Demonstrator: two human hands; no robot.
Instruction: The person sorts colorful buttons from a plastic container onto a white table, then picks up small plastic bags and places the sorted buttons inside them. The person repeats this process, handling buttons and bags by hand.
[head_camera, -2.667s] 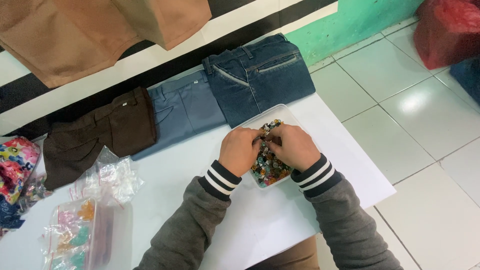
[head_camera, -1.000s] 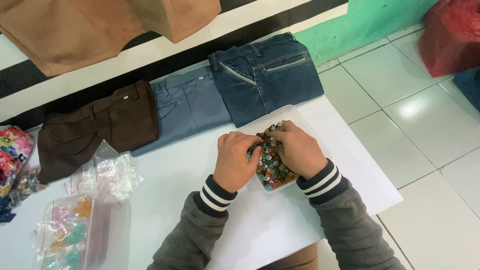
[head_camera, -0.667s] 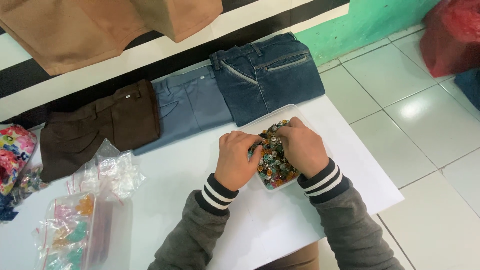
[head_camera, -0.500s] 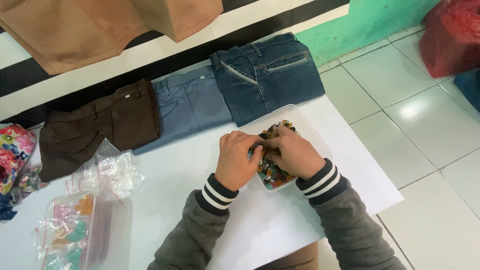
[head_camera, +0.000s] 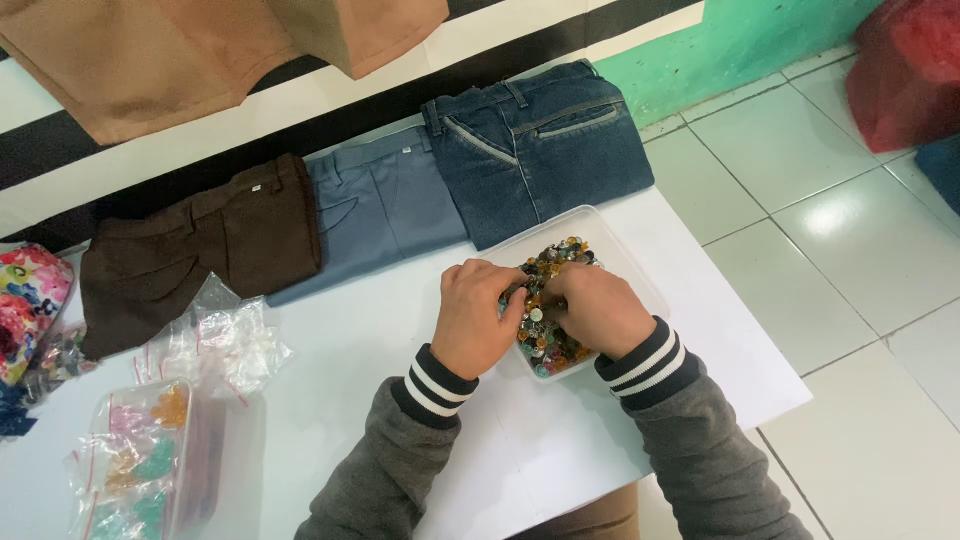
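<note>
Buttons (head_camera: 553, 262), mixed colours, fill a clear tray (head_camera: 625, 258) under both hands. Left hand (head_camera: 478, 318) and right hand (head_camera: 592, 310) curl fingers into them; pinching lightly seems wise. Grasp unclear.

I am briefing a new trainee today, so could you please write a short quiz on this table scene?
1. True or false: both hands, the left hand and the right hand, are in the clear tray of mixed buttons.
2. How many folded pairs of trousers lie along the far edge of the white table?
3. Which pair lies nearest the tray? A) brown trousers B) grey-blue trousers C) dark denim jeans

Key: 1 true; 2 three; 3 C.
</note>
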